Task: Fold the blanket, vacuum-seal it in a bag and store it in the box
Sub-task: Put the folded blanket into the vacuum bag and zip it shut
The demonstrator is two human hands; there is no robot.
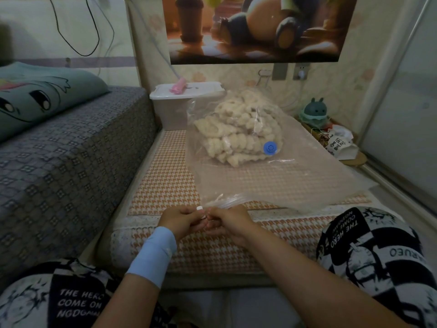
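Left hand [179, 220] and right hand [230, 221] meet at the near edge of a clear vacuum bag [272, 183]. The left fingers pinch a small white clip [200, 210] and the right fingers pinch the bag's mouth. Beyond the fingers the bag lies flat on a houndstooth mat [165, 185], with the cream blanket [236, 133] bunched at its far end beside a blue valve [270, 147]. Farther left stands a lidded white box [170, 110]. A grey bed [66, 150] borders the left. The trousers [369, 245] read "THE HERO COME ON".

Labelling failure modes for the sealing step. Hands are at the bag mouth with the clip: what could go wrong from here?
1. The bag mouth is bunched between the left hand and right hand, so the clip may skip a wrinkle and leave a leak.
2. The blanket lies lumpy right against the valve and might block suction there.
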